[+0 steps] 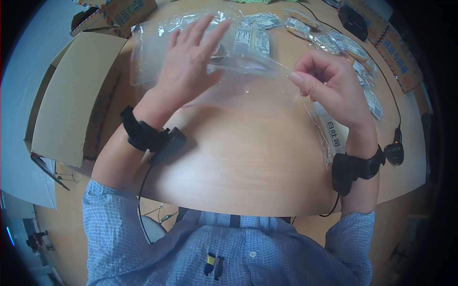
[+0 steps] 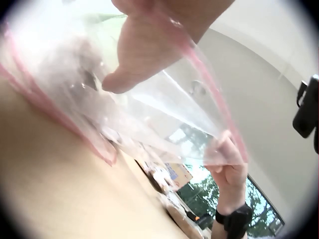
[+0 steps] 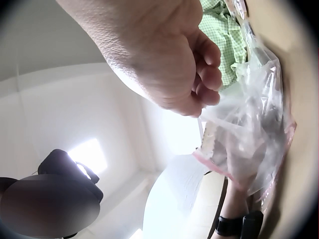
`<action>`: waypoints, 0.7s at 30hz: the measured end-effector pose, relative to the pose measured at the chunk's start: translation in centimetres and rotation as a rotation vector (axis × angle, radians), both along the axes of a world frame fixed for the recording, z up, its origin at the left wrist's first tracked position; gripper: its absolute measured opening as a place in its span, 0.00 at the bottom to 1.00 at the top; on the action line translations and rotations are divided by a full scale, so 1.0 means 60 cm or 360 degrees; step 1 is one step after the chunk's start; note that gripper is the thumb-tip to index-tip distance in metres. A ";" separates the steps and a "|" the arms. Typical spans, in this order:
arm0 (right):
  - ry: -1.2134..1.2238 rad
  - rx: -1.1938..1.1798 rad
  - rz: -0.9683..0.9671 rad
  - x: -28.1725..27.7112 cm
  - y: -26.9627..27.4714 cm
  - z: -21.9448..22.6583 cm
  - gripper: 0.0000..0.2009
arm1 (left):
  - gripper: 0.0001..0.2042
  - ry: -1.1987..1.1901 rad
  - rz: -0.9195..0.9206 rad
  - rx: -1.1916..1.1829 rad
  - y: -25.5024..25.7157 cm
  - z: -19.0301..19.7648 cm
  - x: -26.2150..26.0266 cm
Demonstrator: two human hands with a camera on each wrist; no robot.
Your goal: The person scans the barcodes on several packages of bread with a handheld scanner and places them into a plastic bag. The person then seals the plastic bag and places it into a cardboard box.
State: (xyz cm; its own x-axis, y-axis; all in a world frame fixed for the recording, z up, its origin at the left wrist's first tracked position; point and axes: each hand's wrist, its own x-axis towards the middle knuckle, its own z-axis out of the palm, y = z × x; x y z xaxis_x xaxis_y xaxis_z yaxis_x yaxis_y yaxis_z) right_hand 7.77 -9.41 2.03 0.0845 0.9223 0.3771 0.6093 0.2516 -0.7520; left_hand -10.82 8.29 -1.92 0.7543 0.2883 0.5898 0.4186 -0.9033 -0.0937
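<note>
A large clear plastic bag [image 1: 148,57] with pink strips along its opening lies across the far middle of the table. My right hand [image 1: 329,83] pinches the bag's edge between thumb and curled fingers, lifting the film. The left hand [image 1: 188,64] is spread with straight fingers at the bag. In the left wrist view, a pink strip [image 2: 217,94] crosses in front of that hand, and the right wrist view shows it through the film. A packet with a printed white label [image 1: 251,41] shows at the bag's right part. Below my right hand lies a packet [image 1: 334,131] marked 白吐司.
Several labelled packets [image 1: 350,47] lie at the back right, alongside a black cable. An open cardboard box [image 1: 71,100] stands at the left, another box [image 1: 117,19] behind it. A black device [image 1: 353,23] sits far right; a smaller black one [image 1: 394,151] is near the right edge.
</note>
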 end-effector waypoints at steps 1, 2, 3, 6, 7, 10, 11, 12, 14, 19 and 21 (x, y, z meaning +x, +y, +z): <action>-0.0005 -0.0002 -0.0005 0.000 -0.003 0.005 0.07 | 0.44 -0.0051 -0.0173 0.0016 -0.013 0.006 0.010; -0.0130 -0.0102 0.0021 -0.001 -0.008 0.013 0.07 | 0.46 -0.0048 -0.0236 -0.0005 -0.022 0.008 0.020; -0.0252 -0.0204 0.0049 -0.002 -0.011 0.017 0.07 | 0.46 -0.0052 -0.0239 -0.0007 -0.024 0.005 0.031; -0.0350 -0.0174 0.0056 -0.004 -0.014 0.018 0.06 | 0.40 0.0004 -0.0170 0.0124 -0.002 -0.023 0.074; -0.0355 -0.0174 0.0058 -0.003 -0.013 0.015 0.06 | 0.40 -0.0001 -0.0168 0.0124 0.006 -0.028 0.082; -0.0347 -0.0183 0.0022 0.000 -0.008 0.007 0.06 | 0.28 0.0260 -0.0092 -0.0107 0.029 -0.033 0.101; -0.0372 -0.0161 0.0013 0.000 -0.008 0.008 0.06 | 0.23 0.0261 -0.0036 -0.0175 0.034 -0.028 0.103; -0.0395 -0.0138 0.0003 0.001 -0.008 0.008 0.06 | 0.18 0.0263 0.0020 -0.0242 0.038 -0.027 0.106; -0.0339 -0.0109 -0.0027 0.003 -0.007 0.006 0.06 | 0.16 0.0179 0.0023 -0.0253 0.038 -0.021 0.109; -0.0255 -0.0039 -0.0064 0.007 -0.007 0.009 0.07 | 0.15 0.0096 0.0040 -0.0332 0.034 -0.011 0.107; -0.0085 -0.0183 0.0049 0.004 -0.014 0.013 0.06 | 0.16 0.0374 -0.0135 -0.0496 0.026 -0.005 0.088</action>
